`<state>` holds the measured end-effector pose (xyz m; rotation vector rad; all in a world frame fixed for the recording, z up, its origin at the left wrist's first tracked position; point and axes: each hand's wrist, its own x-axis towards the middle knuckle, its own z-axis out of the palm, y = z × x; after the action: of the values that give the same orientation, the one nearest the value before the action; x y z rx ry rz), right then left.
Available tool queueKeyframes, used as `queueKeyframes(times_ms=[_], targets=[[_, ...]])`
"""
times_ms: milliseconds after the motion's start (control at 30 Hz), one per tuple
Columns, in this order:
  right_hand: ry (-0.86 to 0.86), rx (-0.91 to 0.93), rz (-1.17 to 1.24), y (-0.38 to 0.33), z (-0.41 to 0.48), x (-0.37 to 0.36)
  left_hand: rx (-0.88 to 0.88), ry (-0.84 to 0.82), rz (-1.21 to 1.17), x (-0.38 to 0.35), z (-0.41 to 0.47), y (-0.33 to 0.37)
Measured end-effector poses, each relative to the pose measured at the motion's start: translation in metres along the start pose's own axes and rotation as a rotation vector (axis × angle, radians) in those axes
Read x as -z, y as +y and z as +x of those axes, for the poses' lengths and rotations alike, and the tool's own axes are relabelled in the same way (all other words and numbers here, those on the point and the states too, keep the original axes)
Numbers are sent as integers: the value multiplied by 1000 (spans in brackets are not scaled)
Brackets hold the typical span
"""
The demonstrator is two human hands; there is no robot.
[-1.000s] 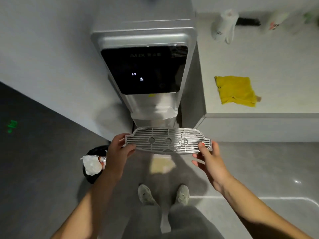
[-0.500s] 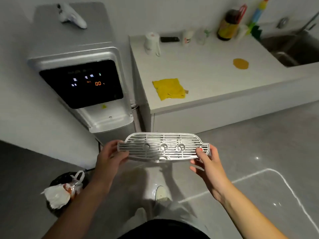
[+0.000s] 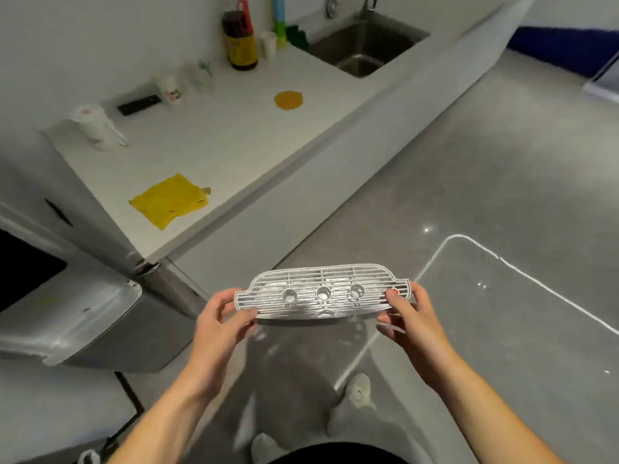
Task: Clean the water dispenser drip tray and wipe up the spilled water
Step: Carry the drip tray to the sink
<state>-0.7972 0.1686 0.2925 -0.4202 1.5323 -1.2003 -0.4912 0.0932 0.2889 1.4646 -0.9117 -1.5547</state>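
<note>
Turned right, away from water dispenser (image 3: pixel 67 313), now pushed to left edge of frame. Not yet picked up yellow cloth (image 3: pixel 170 200) on surface (image 3: pixel 234 135), left of centre. Still gripping drip tray (image 3: pixel 321 293) level at lower centre, left hand (image 3: pixel 217 319) and right hand (image 3: pixel 412 316) curled round its ends. Now facing sink (image 3: pixel 385 45), top right of centre; probably rinsing next.

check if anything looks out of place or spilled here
The drip tray grate is out of the water dispenser, held over the floor by the left hand and right hand. A rumpled yellow cloth lies on the counter. No puddle shows clearly.
</note>
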Motion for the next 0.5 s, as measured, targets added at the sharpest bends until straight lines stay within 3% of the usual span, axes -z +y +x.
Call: queueKeyframes(times_ms=[500], targets=[[237,42,68,-91,121,216,29,-210,50,-293,115,21]])
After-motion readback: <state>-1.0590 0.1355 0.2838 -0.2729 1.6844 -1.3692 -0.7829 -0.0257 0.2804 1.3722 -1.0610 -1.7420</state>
